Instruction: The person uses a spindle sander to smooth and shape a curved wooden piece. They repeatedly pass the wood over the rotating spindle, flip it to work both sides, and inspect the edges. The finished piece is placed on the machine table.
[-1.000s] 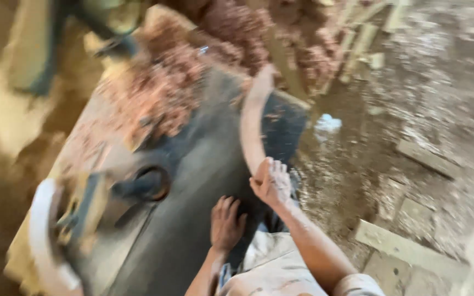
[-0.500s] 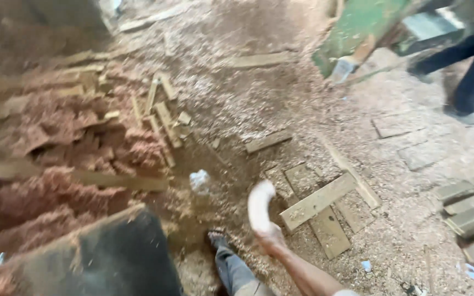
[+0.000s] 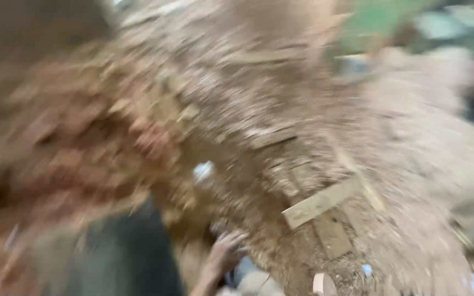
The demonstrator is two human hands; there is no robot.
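Though heavy blur smears everything, your floor point(image 3: 281, 104), littered with sawdust, fills most of the view. Left of your hand lies a reddish heap of shavings point(image 3: 78, 148). Up and right of it sits a pale wooden plank point(image 3: 322, 201). Your left hand point(image 3: 225, 253) shows fingers spread, gripping nothing I can see. A curved pale wood piece point(image 3: 323, 284) pokes up just right; right hand unseen.
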